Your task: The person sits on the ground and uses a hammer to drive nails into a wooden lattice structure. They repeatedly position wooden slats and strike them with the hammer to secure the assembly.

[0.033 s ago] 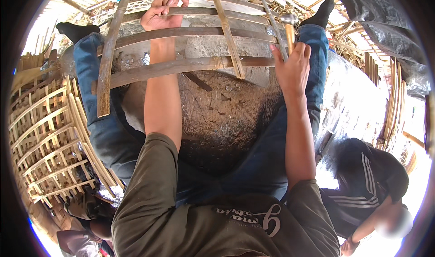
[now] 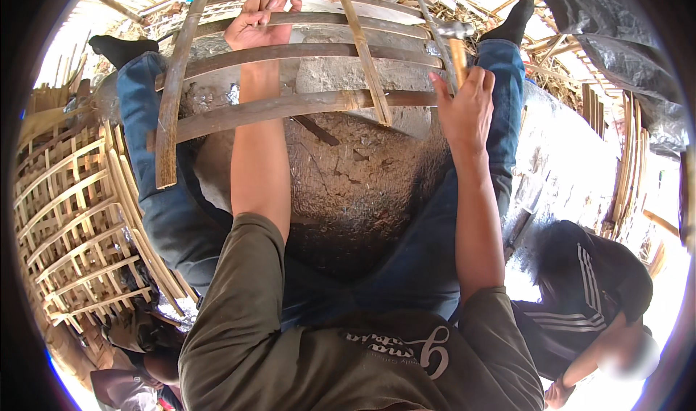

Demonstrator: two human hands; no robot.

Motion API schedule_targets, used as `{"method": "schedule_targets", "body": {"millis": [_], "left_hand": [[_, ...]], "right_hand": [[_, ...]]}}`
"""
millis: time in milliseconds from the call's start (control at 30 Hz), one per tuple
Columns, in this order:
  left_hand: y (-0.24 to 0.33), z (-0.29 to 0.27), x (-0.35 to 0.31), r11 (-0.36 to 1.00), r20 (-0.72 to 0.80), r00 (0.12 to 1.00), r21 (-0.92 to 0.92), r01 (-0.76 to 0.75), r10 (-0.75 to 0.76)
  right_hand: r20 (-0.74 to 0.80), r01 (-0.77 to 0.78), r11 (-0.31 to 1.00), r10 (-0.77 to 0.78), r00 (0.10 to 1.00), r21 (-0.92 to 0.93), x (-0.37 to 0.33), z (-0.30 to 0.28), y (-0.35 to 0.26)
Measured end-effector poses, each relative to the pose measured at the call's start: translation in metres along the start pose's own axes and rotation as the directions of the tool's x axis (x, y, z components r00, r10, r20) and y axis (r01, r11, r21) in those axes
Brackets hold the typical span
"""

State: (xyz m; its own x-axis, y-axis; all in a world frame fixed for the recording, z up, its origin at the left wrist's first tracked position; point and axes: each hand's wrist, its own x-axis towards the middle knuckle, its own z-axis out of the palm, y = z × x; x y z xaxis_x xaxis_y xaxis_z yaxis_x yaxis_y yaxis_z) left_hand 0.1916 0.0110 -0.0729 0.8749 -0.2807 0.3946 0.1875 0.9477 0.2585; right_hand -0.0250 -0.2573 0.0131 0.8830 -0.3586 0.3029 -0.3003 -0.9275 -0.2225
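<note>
the right hand [image 2: 467, 110] wraps the handle of a hammer [image 2: 458, 57], its blurred head just beside the right side of a slatted lattice [image 2: 315, 104] that spans between the legs [image 2: 507, 92]; farther off, the left hand [image 2: 261, 23] curls half closed at a cross slat [image 2: 312, 19], though i cannot tell whether it pinches anything. the step looks like hammering the lattice's joints, so the next move seems to call for a steady slat and an aimed tap. since the earlier picture, hammer and right hand have edged left; the left hand keeps its place.
</note>
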Motion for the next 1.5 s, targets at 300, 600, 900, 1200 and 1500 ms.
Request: {"method": "schedule_targets", "body": {"millis": [300, 600, 900, 1200, 1500], "left_hand": [[0.011, 0.003, -0.015, 0.971, -0.116, 0.992, 0.227, 0.072, -0.046], [0.015, 0.024, -0.06, 0.889, -0.38, 0.922, 0.443, 0.114, 0.071], [0.027, 0.046, -0.172, 0.365, -0.715, 0.626, 0.698, 0.616, 0.312], [0.022, 0.266, -0.163, -0.422, -0.525, 0.571, 0.85, 0.315, -0.631], [-0.021, 0.138, -0.095, -0.961, -0.322, 0.945, 0.275, 0.025, -0.067]], "right_hand": [[0.121, 0.034, 0.979, -0.01, 0.993, -0.199, -0.006, 0.017, -0.013], [0.117, 0.055, 0.98, -0.033, 0.993, -0.191, -0.007, 0.017, -0.016], [0.087, 0.11, 0.974, -0.094, 0.992, -0.199, -0.008, 0.02, -0.014], [0.077, 0.083, 0.975, -0.068, 0.995, -0.208, -0.012, 0.03, -0.009], [0.112, 0.059, 0.969, -0.033, 0.993, -0.238, -0.007, 0.028, -0.013]]}}
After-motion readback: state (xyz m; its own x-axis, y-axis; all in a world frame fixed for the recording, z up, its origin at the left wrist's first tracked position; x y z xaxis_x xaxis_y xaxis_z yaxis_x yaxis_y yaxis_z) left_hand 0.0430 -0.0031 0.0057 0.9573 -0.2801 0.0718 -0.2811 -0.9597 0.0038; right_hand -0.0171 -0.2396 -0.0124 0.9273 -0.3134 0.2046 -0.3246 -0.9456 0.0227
